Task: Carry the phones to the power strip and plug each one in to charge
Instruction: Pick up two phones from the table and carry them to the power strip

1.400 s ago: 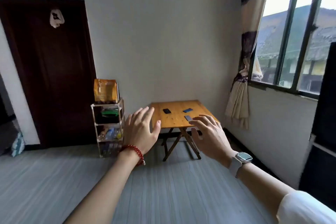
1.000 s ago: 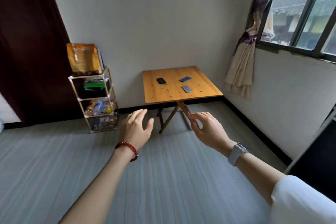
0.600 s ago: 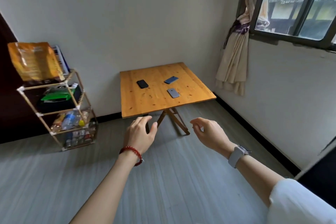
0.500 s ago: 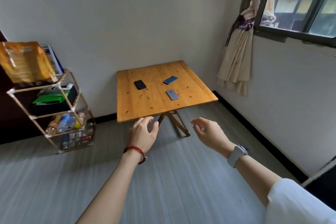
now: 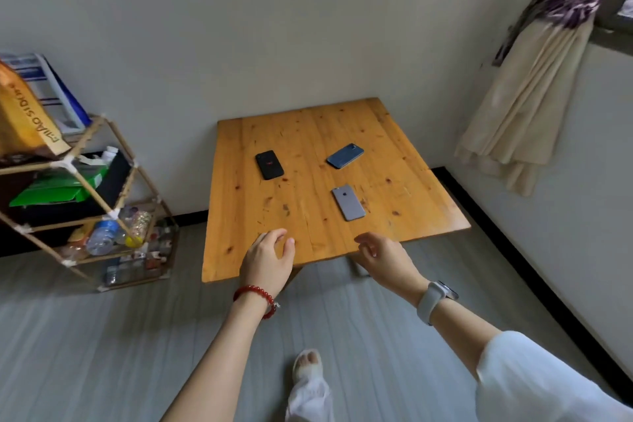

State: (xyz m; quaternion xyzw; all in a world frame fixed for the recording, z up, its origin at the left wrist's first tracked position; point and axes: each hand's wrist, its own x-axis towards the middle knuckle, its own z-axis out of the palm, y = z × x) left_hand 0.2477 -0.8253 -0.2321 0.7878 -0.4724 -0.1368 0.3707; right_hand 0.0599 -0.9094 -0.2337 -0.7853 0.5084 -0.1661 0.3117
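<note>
The fingers of the left hand and those of the right hand hang loosely curled and hold nothing, poised over the near edge of the wooden bench. Three phones lie flat and well apart on it: a black phone at left, a blue phone at the far right, a grey phone nearest. Each probably wants pinching by its long edges, nearest first; no power strip shows.

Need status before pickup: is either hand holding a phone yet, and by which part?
Nothing held. Left hand and right hand hover empty at the table edge.
</note>
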